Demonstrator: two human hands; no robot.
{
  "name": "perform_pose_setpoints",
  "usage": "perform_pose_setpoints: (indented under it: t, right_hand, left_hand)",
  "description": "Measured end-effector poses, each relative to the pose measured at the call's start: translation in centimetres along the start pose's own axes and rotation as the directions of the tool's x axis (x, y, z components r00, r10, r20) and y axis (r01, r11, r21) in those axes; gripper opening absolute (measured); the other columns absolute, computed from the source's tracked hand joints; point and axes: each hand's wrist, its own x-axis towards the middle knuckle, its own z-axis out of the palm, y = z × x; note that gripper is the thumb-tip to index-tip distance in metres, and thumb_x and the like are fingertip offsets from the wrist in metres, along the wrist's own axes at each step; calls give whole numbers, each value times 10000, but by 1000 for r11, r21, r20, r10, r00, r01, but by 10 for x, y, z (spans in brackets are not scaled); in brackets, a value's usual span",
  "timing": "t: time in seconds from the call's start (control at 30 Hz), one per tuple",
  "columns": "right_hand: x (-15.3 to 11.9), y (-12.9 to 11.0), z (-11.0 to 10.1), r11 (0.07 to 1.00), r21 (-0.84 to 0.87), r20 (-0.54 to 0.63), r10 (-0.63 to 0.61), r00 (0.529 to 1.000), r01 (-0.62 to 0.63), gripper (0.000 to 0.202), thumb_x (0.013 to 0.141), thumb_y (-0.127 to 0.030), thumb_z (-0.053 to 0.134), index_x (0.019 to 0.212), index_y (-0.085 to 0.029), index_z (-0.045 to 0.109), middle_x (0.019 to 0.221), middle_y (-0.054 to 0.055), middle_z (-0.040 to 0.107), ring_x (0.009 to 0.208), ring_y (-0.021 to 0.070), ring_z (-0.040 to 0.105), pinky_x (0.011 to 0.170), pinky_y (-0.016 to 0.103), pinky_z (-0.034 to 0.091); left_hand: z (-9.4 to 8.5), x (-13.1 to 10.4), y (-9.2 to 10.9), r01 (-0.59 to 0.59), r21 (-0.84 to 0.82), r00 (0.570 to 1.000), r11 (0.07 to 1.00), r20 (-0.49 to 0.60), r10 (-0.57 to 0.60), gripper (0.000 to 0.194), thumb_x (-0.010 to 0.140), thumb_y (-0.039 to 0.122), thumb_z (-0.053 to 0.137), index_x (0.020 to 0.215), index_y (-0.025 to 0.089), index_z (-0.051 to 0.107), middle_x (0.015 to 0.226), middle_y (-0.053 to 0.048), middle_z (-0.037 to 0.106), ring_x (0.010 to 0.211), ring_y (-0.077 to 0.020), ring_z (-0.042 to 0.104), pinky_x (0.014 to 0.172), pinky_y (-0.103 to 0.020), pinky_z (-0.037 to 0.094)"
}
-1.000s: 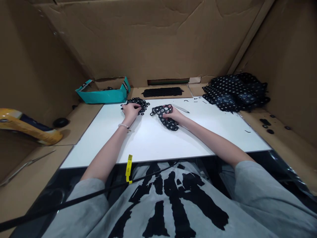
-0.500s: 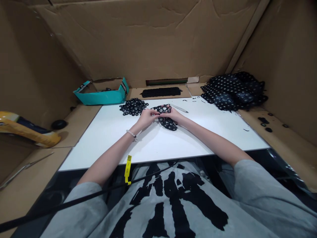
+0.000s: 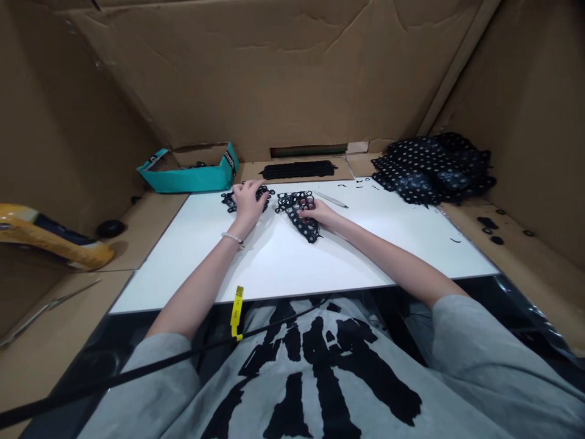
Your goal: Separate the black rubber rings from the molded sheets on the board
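Observation:
My right hand (image 3: 317, 211) holds a black perforated sheet (image 3: 299, 216) full of round holes, lying on the white board (image 3: 292, 250). My left hand (image 3: 247, 203) rests on a heap of small black rings (image 3: 267, 194) at the board's far side, fingers curled into the heap. Whether it has picked up a ring is hidden. The two hands are a short way apart, the sheet between them.
A teal box (image 3: 192, 177) stands at the back left. A black strip (image 3: 299, 169) lies behind the board, a pen (image 3: 332, 200) beside the sheet. More perforated black sheets (image 3: 429, 167) are piled at the back right. Cardboard walls surround everything. A yellow object (image 3: 50, 241) lies far left.
My left hand went from the ring heap to the sheet and has now gone back to the heap. The right hand stayed on the sheet, which shifted slightly.

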Motion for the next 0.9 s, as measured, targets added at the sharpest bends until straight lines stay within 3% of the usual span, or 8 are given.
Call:
perform_pose_setpoints:
  t: [0.03,0.1,0.17,0.2,0.4,0.57,0.73,0.9]
  right_hand:
    - [0,-1,0,1000,-8,-1,-3,1000,3,375,594,-190,806,943,-161,671,758,-7,682,703,145,610,779,337,565]
    - [-1,-1,0,1000,-13,7,-17,1000,18,338,576,-208,811,889,-146,698,796,14,707,724,147,612,745,310,545]
    - [-1,-2,0,999,0,11,-33,999,33,334,555,-214,811,865,-145,706,825,15,722,748,144,618,724,283,523]
    - [-1,-2,0,999,13,9,-39,999,39,334,546,-212,809,856,-146,703,834,11,727,761,141,623,728,273,516]
    - [-2,0,0,997,58,-9,-58,998,58,348,524,-202,811,832,-161,653,868,0,734,757,126,625,731,264,503]
    - [-4,0,0,994,95,-6,-46,999,46,451,461,-156,856,817,-182,580,861,-11,721,716,127,622,688,271,509]
    - [-4,-3,1,991,117,2,-61,998,60,468,497,-242,888,855,-186,592,744,-42,674,663,117,594,670,266,488]
    - [-7,-7,3,985,151,-34,-80,996,85,502,476,-246,908,859,-189,589,772,-49,685,724,120,618,769,272,497]
  left_hand:
    - [-2,-3,8,-107,-40,992,993,57,109,333,947,390,545,1186,234,717,1210,-118,683,1143,-328,508,1008,-484,369]
    - [-4,-8,21,-298,-145,927,944,193,322,303,955,427,546,1078,220,730,1056,-106,723,1031,-286,561,981,-443,395]
    - [-4,-14,30,-399,-201,849,895,287,443,283,917,458,613,1016,219,727,967,-91,730,959,-269,575,926,-410,424]
    - [-3,-16,32,-418,-197,832,887,309,460,281,890,459,653,1017,219,722,956,-85,729,946,-268,575,893,-397,436]
    - [6,-21,34,-414,-120,839,903,334,429,235,816,358,745,984,204,689,946,-66,719,930,-265,573,779,-361,451]
    - [7,-20,31,-447,-137,814,884,347,466,147,863,359,693,900,221,724,940,-66,743,965,-269,576,857,-389,431]
    - [3,-24,38,-423,-97,841,901,329,431,250,898,415,655,1025,220,747,1044,-71,765,1077,-296,570,949,-445,380]
    - [3,-24,41,-342,-114,884,933,298,361,252,819,417,743,952,204,717,957,-61,744,964,-267,581,906,-419,408]
